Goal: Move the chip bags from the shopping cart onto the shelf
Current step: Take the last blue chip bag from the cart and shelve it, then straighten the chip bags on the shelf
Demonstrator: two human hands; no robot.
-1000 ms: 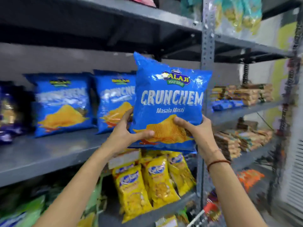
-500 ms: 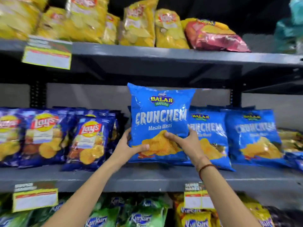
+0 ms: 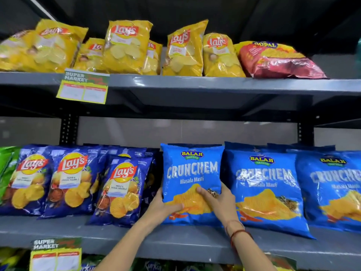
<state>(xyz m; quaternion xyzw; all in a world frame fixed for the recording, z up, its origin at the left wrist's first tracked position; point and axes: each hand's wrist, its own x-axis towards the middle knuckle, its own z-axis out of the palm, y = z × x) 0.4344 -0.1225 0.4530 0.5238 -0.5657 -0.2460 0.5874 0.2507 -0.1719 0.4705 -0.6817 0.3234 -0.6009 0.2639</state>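
A bright blue Crunchem chip bag (image 3: 192,173) stands upright on the grey middle shelf (image 3: 136,237), its bottom edge resting on the shelf board. My left hand (image 3: 162,208) grips its lower left side and my right hand (image 3: 220,202) grips its lower right, thumbs across the front. Two matching Crunchem bags (image 3: 267,184) lean to its right. Dark blue Lay's bags (image 3: 121,190) stand to its left. The shopping cart is out of view.
The upper shelf (image 3: 214,85) carries yellow Lay's bags (image 3: 127,47) and a red and yellow bag (image 3: 273,59). Price tags (image 3: 84,87) hang from the shelf edges. Green bags show at the far left and on the lower shelf.
The held bag has gone from in front of the shelf down into the gap between the Lay's bags and the other Crunchem bags. Both hands stayed on it. My view tilted upward.
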